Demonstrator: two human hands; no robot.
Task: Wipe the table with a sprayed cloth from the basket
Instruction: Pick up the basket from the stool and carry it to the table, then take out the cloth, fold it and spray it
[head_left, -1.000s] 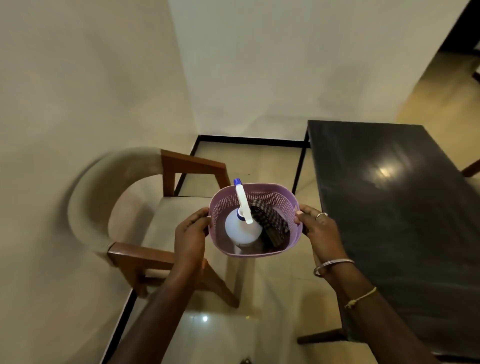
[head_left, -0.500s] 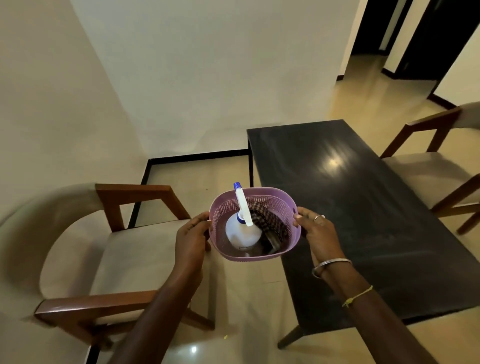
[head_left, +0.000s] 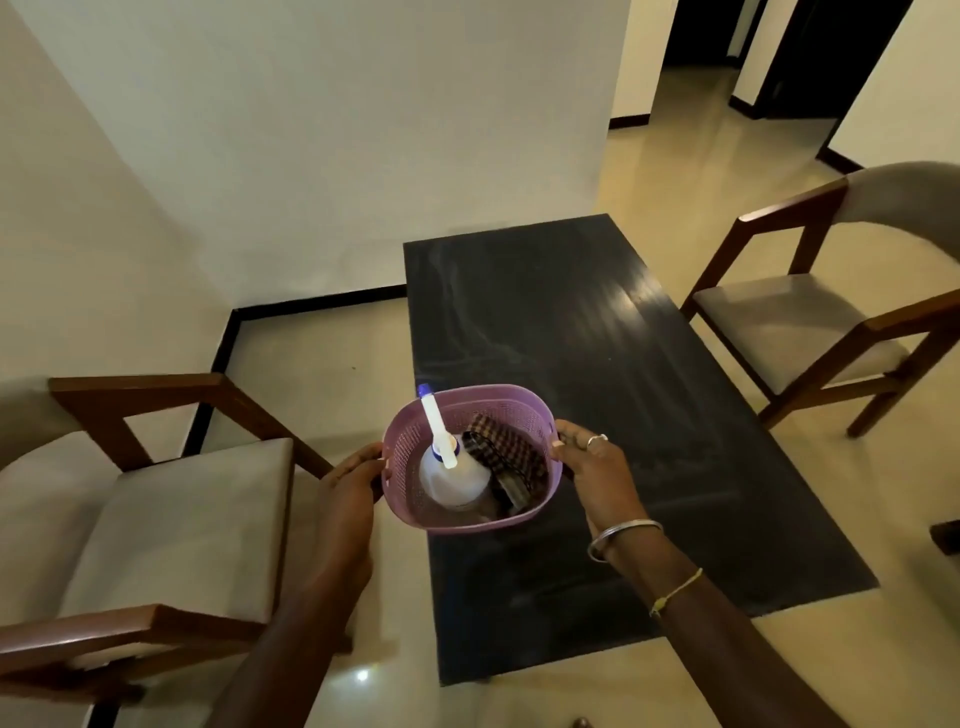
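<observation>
I hold a purple perforated basket (head_left: 410, 457) in the air over the left near part of the dark table (head_left: 597, 364). My left hand (head_left: 350, 488) grips its left rim and my right hand (head_left: 592, 467) grips its right rim. Inside the basket a white spray bottle (head_left: 452, 478) with a blue-tipped nozzle leans to the left. A dark checked cloth (head_left: 511, 462) lies folded beside it on the right. The table top is bare and glossy.
A wooden chair with a beige cushion (head_left: 171, 519) stands at the left of the table. A second chair (head_left: 810, 322) is on the right. A wall runs behind, and a doorway (head_left: 727, 52) opens at the upper right.
The view has swung right and the basket has travelled from above the left chair to above the table's left part. Both hands keep the same hold.
</observation>
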